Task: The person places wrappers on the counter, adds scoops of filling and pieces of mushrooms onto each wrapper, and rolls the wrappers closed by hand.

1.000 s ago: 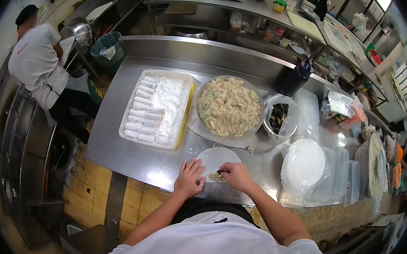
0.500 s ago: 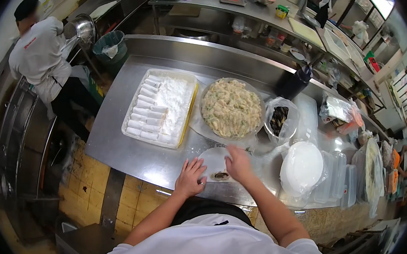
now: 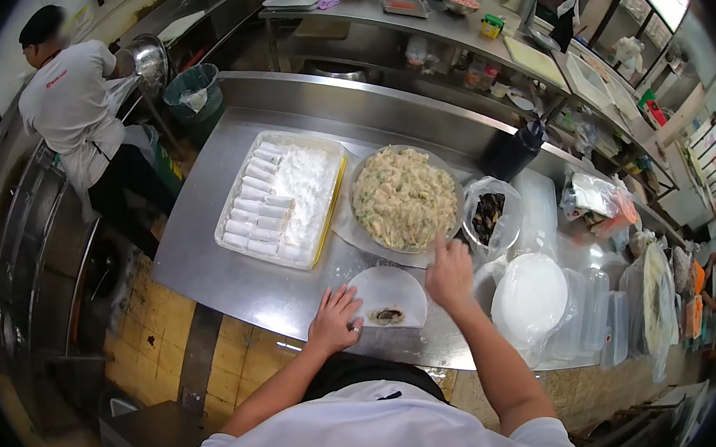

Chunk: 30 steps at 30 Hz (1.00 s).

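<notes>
A thin white wrapper (image 3: 386,290) lies on the steel table, with a small portion of filling (image 3: 386,315) near its front edge. Flat at the wrapper's left edge rests my left hand (image 3: 335,317), fingers spread. My right hand (image 3: 452,274) is at the front right rim of a bowl of pale, chunky mixture (image 3: 405,195); its fingers look bent, and whether they hold anything is too small to tell. Left of the bowl, a tray (image 3: 325,212) holds white powder and several white rolls (image 3: 268,224). A bowl with dark pieces (image 3: 488,216) stands right of the mixture.
A stack of white round sheets (image 3: 530,298) in plastic and clear containers (image 3: 593,308) lie at the right. A dark bottle (image 3: 518,148) stands at the table's back. A co-worker (image 3: 74,105) stands at the far left near a green bin (image 3: 194,98).
My right hand has moved from over the wrapper up and right to the mixture bowl's rim, uncovering the wrapper. My left hand stays at the wrapper's left edge.
</notes>
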Motion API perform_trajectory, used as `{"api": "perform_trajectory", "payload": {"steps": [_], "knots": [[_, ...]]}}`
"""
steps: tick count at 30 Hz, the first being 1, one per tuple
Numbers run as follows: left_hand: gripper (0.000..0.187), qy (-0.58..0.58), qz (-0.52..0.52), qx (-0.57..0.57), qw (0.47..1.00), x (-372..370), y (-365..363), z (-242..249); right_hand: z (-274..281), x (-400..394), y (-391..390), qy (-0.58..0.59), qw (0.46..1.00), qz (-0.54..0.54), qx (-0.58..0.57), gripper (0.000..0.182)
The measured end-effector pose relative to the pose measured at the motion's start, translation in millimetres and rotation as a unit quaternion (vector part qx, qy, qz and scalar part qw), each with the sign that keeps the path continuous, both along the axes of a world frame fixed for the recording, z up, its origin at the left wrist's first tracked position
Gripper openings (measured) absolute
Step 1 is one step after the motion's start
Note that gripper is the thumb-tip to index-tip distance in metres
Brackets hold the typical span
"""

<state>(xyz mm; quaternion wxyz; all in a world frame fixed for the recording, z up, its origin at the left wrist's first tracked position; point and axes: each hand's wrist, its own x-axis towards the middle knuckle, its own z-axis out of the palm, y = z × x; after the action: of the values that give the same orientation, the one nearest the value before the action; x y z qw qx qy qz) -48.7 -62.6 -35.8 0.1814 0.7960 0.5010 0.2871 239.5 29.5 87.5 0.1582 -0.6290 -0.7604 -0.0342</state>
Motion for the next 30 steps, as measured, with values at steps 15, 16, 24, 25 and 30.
{"api": "perform_trajectory", "payload": {"steps": [15, 16, 24, 25, 30], "knots": [[0.051, 0.003, -0.002, -0.017, 1.0, -3, 1, 2, -60, 30, 44, 0.464, 0.784, -0.296, -0.287, 0.08], [0.053, -0.02, 0.007, -0.022, 1.0, -3, 2, 0, -63, 32, 39, 0.471, 0.777, -0.295, -0.295, 0.076], [0.064, -0.114, 0.078, -0.038, 0.99, 0, 7, -2, -59, 32, -41, 0.303, 0.911, -0.203, -0.194, 0.048], [0.064, -0.105, 0.078, -0.038, 0.991, 1, 5, 0, -44, 25, -40, 0.306, 0.918, -0.177, -0.179, 0.047], [0.061, -0.037, 0.063, -0.019, 0.997, 3, 4, 1, 14, -17, 0, 0.217, 0.971, 0.005, -0.103, 0.042]]}}
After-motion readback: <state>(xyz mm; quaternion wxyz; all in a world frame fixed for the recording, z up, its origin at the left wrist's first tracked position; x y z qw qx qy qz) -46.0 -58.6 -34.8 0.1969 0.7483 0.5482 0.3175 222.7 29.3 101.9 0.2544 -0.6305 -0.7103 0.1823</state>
